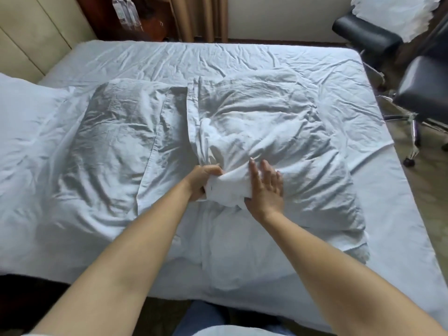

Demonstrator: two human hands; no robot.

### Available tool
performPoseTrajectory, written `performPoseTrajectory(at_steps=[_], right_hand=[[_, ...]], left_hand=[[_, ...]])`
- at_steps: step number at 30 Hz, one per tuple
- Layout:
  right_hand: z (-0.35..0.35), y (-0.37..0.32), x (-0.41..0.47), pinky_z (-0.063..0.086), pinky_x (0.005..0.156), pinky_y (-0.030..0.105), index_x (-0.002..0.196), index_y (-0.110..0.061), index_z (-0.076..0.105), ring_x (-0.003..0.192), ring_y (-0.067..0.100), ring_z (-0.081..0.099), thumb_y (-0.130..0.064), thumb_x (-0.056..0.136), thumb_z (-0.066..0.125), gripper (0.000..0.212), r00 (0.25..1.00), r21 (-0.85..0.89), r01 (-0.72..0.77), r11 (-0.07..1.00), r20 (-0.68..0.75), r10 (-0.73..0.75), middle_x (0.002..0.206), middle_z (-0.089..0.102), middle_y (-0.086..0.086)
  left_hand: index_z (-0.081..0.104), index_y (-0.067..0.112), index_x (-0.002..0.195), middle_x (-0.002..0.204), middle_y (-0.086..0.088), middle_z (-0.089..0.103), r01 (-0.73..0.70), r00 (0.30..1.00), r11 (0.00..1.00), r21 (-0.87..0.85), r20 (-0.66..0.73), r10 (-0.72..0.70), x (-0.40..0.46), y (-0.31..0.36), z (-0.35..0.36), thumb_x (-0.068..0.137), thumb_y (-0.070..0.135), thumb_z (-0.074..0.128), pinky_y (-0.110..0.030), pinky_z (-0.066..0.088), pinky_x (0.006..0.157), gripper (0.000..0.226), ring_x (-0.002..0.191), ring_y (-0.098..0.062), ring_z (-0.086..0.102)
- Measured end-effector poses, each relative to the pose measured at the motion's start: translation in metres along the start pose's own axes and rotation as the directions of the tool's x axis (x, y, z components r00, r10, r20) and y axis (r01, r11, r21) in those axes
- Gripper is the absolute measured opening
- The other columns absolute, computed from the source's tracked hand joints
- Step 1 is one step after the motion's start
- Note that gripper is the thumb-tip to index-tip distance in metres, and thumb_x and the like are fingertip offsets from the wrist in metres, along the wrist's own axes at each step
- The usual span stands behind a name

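Left hand (pixel 202 181) grips the bunched pillowcase end (pixel 225 190), fingers curled round the white fabric. Right hand (pixel 266 187) is flat & wide, fingers straight, pressing the other side of that bunch. The bunch sits btwn both hands, at the near-left corner of the crumpled pillow (pixel 266 132), which lies mid-bed, slightly to the right. A second pillow (pixel 116 141) lies just beside it on the left; can't tell if the edges touch or overlap. Both rest on the wrinkled white bedsheet (pixel 242 57). Cream headboard (pixel 24 32) at far left. Black office chair (pixel 424 93) stands off the bed's right side, well apart from the hands.
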State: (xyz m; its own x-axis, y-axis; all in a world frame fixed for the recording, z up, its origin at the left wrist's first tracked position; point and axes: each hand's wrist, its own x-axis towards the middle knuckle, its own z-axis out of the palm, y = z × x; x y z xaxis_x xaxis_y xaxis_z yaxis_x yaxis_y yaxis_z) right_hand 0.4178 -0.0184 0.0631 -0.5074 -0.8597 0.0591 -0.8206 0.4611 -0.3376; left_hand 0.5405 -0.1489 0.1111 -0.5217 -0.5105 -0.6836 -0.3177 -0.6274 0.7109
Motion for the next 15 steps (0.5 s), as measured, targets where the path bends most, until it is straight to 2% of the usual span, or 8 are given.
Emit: performPoseTrajectory(at_steps=[2,3,5,7,8,10,13,15], right_hand=[[-0.022,-0.010,0.015,0.046,0.091,0.038,0.137,-0.012,0.049,0.097,0.032,0.062,-0.009,0.051,0.075,0.090,0.968,0.005,0.046,0.999,-0.248,-0.043,0.107,0.064,0.013],[-0.029,-0.013,0.020,0.051,0.076,0.034,0.127,-0.010,0.059,0.076,0.031,0.064,-0.006,0.044,0.074,0.084,0.933,0.034,0.089,0.995,-0.351,-0.071,0.085,0.067,0.010],[-0.034,-0.008,0.021,0.050,0.066,0.032,0.121,-0.011,0.061,0.064,0.031,0.063,-0.006,0.042,0.071,0.080,0.911,0.039,0.162,0.986,-0.391,-0.134,0.074,0.065,0.008],[-0.026,0.001,0.007,0.047,0.075,0.035,0.126,-0.017,0.057,0.081,0.033,0.063,-0.010,0.053,0.070,0.074,0.978,-0.018,0.157,0.987,-0.135,-0.158,0.088,0.065,0.010],[-0.015,0.006,-0.005,0.043,0.084,0.036,0.130,-0.023,0.052,0.097,0.032,0.059,-0.014,0.065,0.066,0.068,0.983,-0.074,0.156,0.985,0.105,-0.148,0.103,0.063,0.010],[0.008,0.017,-0.027,0.035,0.099,0.036,0.138,-0.031,0.040,0.121,0.030,0.043,-0.025,0.082,0.053,0.057,0.865,-0.155,0.200,0.967,0.491,-0.100,0.128,0.050,0.006],[0.027,0.017,-0.048,0.028,0.106,0.037,0.146,-0.032,0.027,0.129,0.028,0.032,-0.036,0.085,0.055,0.067,0.854,-0.158,0.217,0.963,0.509,-0.109,0.138,0.039,0.005],[0.032,0.010,-0.054,0.017,0.114,0.038,0.150,-0.031,0.012,0.138,0.028,0.020,-0.046,0.080,0.064,0.089,0.885,-0.153,0.256,0.954,0.435,-0.168,0.147,0.024,0.006]], left_hand=[[0.055,0.009,0.123,0.100,-0.011,0.068,-0.002,0.993,1.000,0.000,0.118,0.002,-0.009,0.003,-0.009,0.073,0.019,0.069,-0.038,0.055,0.079,0.053,0.083,-0.024,0.066],[0.053,0.011,0.130,0.110,-0.011,0.067,-0.002,0.984,1.000,-0.014,0.176,0.005,-0.014,0.002,-0.013,0.075,0.026,0.072,-0.043,0.049,0.092,0.060,0.094,-0.025,0.064],[0.060,0.015,0.128,0.114,-0.010,0.067,0.000,0.980,0.999,-0.047,0.197,0.009,-0.019,-0.009,-0.013,0.085,0.038,0.067,-0.041,0.046,0.097,0.049,0.098,-0.024,0.064],[0.064,0.012,0.120,0.107,-0.008,0.069,0.054,0.997,0.999,0.007,0.049,-0.054,-0.023,-0.036,-0.006,0.087,0.040,0.064,-0.030,0.055,0.078,0.043,0.090,-0.020,0.066],[0.064,0.006,0.112,0.100,-0.007,0.069,0.077,0.994,0.994,0.073,-0.082,-0.071,-0.022,-0.059,-0.004,0.085,0.036,0.069,-0.024,0.056,0.066,0.041,0.084,-0.018,0.065],[0.060,0.003,0.101,0.099,-0.003,0.067,0.163,0.929,0.951,0.263,-0.364,-0.058,-0.018,-0.104,-0.007,0.072,0.031,0.081,-0.022,0.054,0.069,0.045,0.086,-0.016,0.064],[0.061,0.007,0.104,0.105,-0.004,0.067,0.179,0.881,0.955,0.238,-0.472,-0.047,-0.013,-0.138,-0.013,0.055,0.036,0.087,-0.029,0.053,0.085,0.063,0.094,-0.020,0.065],[0.062,0.010,0.099,0.098,-0.004,0.068,0.111,0.907,0.984,0.137,-0.419,-0.044,-0.012,-0.126,-0.011,0.060,0.033,0.085,-0.030,0.053,0.084,0.051,0.092,-0.022,0.065]])
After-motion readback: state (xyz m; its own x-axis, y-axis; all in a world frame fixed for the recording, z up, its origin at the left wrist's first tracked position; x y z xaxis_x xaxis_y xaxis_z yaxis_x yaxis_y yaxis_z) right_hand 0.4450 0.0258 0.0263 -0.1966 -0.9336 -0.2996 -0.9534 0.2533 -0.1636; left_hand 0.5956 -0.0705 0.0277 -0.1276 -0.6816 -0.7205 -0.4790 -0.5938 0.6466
